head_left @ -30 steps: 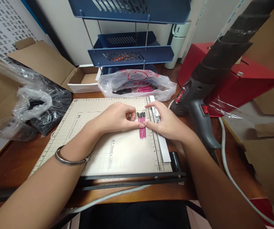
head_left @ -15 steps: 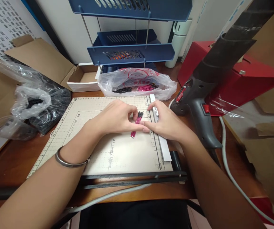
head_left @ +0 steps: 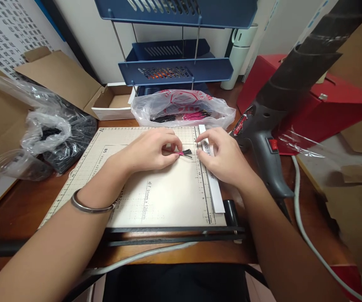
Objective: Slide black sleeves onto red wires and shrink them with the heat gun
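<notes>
Between the thumb and fingers of my left hand (head_left: 156, 149) is a small bundle of pink wires with black ends (head_left: 186, 153). The black ends fan out toward the right; most of the pink part is hidden by my fingers. My right hand (head_left: 220, 157) is just right of the bundle, apart from it, thumb and forefinger spread with nothing between them. It rests over the white strip (head_left: 217, 197) along the right side of the cream paper cutter board (head_left: 171, 201). Both hands are over this board, which carries printed grid lines and size marks.
Behind the board lies a clear plastic bag (head_left: 143, 111) with black and pink wires. A heat gun (head_left: 267, 147) stands at right before a red box (head_left: 335, 92). At left are a bag of black pieces (head_left: 74, 138) and an open carton (head_left: 64, 79). A blue rack (head_left: 174, 71) stands behind.
The bundle has turned from steeply slanted to nearly level, black ends now pointing right. My right hand has let go of it and drawn back slightly right; my left hand keeps hold.
</notes>
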